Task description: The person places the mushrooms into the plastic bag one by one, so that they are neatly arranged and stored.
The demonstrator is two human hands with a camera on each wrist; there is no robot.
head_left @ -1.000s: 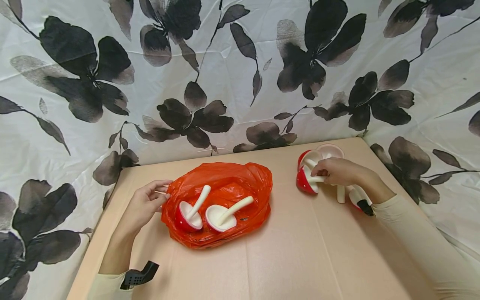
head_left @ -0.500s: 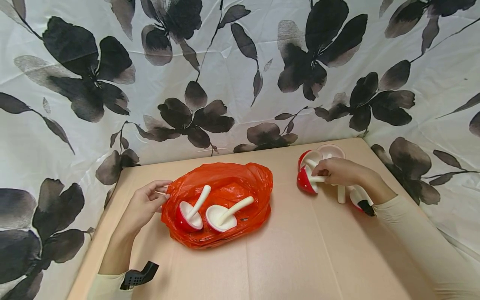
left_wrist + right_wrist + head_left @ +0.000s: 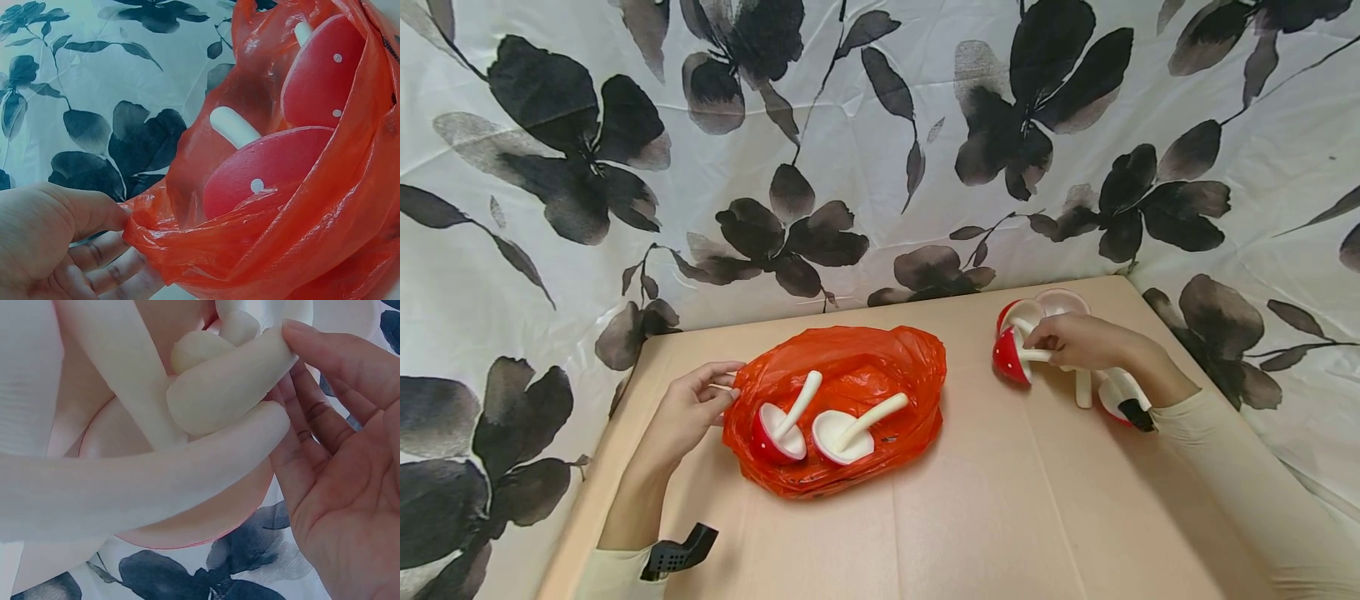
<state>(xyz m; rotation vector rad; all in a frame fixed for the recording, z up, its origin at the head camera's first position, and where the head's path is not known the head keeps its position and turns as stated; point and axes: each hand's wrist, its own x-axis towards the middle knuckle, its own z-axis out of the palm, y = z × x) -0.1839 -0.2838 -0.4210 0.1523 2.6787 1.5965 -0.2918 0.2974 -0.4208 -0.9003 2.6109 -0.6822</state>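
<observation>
My left hand (image 3: 688,406) pinches the left rim of an orange-red plastic bag (image 3: 850,354), thumb on one side and fingers on the other in the left wrist view. Inside the bag lie two toy mushrooms, a left one (image 3: 778,433) and a right one (image 3: 842,437), with red white-dotted caps and pale stems. At the far right my right hand (image 3: 1086,342) pinches the pale stem of another toy mushroom (image 3: 1011,357), its cap pointing left. The right wrist view shows the thumb on a stem (image 3: 231,384), with other stems crowding close.
Behind and under my right hand are more toy mushrooms, including a red-edged one (image 3: 1018,314), a pale-capped one (image 3: 1063,302) and one by my wrist (image 3: 1116,396). The tan tabletop (image 3: 880,542) ends at a floral cloth (image 3: 895,150).
The toy mushroom in my right hand has tilted and risen slightly, and that hand has shifted very little. My left hand and the bag stay in place.
</observation>
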